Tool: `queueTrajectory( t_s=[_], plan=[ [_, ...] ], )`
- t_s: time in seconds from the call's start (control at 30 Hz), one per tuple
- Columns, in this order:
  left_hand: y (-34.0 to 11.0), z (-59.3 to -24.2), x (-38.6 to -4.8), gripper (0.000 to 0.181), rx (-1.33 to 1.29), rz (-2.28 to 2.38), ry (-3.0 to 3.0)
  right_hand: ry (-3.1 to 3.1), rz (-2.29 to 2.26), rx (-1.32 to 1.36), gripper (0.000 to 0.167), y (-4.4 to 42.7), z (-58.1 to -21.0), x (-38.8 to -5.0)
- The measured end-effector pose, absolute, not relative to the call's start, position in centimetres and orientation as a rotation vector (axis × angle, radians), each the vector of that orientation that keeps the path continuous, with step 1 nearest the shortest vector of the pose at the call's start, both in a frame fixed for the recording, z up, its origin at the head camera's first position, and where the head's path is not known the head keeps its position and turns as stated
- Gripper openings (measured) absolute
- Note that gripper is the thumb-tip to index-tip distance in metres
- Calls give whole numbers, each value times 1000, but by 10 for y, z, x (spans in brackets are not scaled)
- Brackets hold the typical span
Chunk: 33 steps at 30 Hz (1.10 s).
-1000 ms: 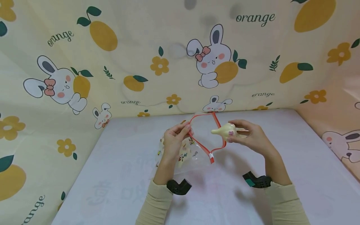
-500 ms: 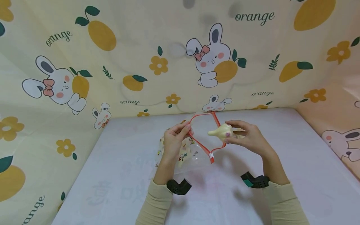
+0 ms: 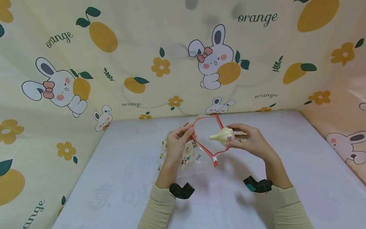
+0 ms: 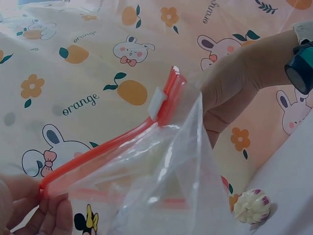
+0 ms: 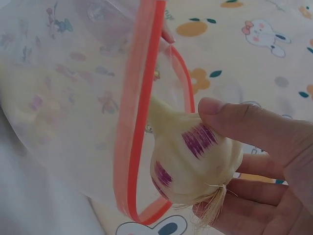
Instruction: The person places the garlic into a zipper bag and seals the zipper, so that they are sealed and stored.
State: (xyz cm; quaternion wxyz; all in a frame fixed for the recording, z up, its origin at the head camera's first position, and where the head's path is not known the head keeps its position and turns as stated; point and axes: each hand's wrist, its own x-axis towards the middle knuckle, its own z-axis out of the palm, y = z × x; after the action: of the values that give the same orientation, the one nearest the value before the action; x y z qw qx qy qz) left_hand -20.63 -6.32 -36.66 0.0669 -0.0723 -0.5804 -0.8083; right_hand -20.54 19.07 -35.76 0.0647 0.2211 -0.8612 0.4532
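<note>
A clear zip bag [image 3: 190,162] with cartoon prints and a red zip edge [image 3: 203,148] hangs with its mouth spread. My left hand [image 3: 178,140] pinches the red edge at the mouth's left side. My right hand [image 3: 253,140] holds a pale garlic bulb [image 3: 224,136], its neck pointing left into the mouth. In the right wrist view, purple patches and dry roots show on that garlic bulb [image 5: 195,152], the thumb lying on top. The left wrist view shows a white slider [image 4: 156,104] on the zip; the bag's film covers the right fingers there.
Another garlic bulb [image 4: 252,206] sits on the white table [image 3: 114,178], seen in the left wrist view. A rabbit-and-orange printed cloth [image 3: 137,38] rises behind the table. Black wrist cameras [image 3: 182,190] are on both wrists.
My right hand has moved a little left with the garlic bulb, bringing its neck further across the bag's mouth. The left hand and bag have stayed nearly still.
</note>
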Motion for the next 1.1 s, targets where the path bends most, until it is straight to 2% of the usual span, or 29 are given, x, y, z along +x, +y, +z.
queueTrajectory(
  t_s=[1.1],
  plan=[
    [-62, -367, -206, 29, -212, -2434, -1740, -2633, 1364, 804, 57, 171, -366, -208]
  ],
)
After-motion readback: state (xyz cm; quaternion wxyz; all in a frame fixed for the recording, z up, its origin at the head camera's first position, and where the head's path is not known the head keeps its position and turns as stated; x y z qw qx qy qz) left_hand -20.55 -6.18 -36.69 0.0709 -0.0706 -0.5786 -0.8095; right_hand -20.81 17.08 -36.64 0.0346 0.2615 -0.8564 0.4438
